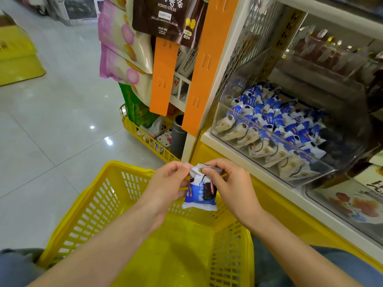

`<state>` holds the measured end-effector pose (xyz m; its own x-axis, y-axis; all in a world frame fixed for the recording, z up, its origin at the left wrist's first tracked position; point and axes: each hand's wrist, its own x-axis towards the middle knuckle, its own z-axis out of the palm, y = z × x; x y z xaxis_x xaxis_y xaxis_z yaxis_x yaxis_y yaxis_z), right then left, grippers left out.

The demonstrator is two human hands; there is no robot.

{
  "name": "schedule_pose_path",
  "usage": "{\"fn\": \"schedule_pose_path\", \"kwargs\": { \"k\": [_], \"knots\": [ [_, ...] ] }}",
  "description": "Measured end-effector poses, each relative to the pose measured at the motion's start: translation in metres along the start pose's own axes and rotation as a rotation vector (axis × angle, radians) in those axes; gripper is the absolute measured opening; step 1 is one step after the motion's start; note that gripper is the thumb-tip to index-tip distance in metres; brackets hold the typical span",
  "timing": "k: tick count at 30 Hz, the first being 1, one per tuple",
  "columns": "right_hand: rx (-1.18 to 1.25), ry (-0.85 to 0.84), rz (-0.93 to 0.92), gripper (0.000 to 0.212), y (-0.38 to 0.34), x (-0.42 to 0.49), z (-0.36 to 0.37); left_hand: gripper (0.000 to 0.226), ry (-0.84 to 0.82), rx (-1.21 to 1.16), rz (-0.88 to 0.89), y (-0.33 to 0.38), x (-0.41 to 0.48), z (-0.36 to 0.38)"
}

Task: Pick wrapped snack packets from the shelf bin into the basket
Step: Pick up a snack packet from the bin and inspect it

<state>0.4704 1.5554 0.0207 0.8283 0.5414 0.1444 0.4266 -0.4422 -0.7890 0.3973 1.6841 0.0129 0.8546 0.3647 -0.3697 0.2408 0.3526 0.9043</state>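
Mid-frame, the left hand [167, 181] and right hand [230, 183] both pinch a blue-and-white wrapped snack packet [200, 193] above the yellow plastic basket [87, 214]; next, release it inside.

Above the yellow basket [87, 206], the left hand [165, 183] and right hand [230, 183] pinch one blue-and-white snack packet [200, 193] near the clear shelf bin [310, 162] of packets.

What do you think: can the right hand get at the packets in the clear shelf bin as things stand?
Probably yes, once freed. The right hand and left hand both pinch a blue packet over the basket. The bin looks open on top, and nothing stands between that hand and its packets.
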Motion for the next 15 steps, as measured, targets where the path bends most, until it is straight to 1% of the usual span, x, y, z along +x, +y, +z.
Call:
{"fn": "schedule_pose_path", "kwargs": {
  "k": [2, 4, 6, 7, 10, 12, 13, 15],
  "knots": [
    [-0.009, 0.015, -0.014, 0.007, 0.000, 0.000, 0.000, 0.016, -0.037, -0.017, -0.028, 0.001, 0.000, 0.000],
    [0.021, 0.021, -0.006, 0.007, 0.000, 0.000, 0.000, 0.012, -0.085, 0.062, -0.055, 0.002, 0.000, 0.000],
    [0.083, 0.036, 0.041, 0.005, 0.001, 0.002, -0.002, 0.030, -0.116, 0.169, -0.075, -0.003, 0.000, 0.002],
    [0.124, 0.033, 0.076, 0.006, 0.002, 0.003, -0.003, 0.035, -0.117, 0.205, -0.065, -0.006, 0.000, 0.003],
    [0.156, 0.001, 0.151, 0.010, 0.014, 0.000, -0.005, 0.032, -0.138, 0.311, -0.016, -0.017, 0.005, 0.003],
    [0.023, -0.008, 0.156, 0.013, 0.033, -0.011, -0.008, 0.028, -0.156, 0.394, -0.005, -0.029, 0.012, 0.000],
    [-0.096, -0.006, 0.161, 0.015, 0.046, -0.018, -0.010, 0.028, -0.155, 0.433, -0.008, -0.039, 0.017, -0.001],
    [-0.329, 0.009, 0.207, 0.027, 0.073, -0.036, -0.016, 0.029, -0.132, 0.519, -0.018, -0.064, 0.026, -0.005]
  ]
}}
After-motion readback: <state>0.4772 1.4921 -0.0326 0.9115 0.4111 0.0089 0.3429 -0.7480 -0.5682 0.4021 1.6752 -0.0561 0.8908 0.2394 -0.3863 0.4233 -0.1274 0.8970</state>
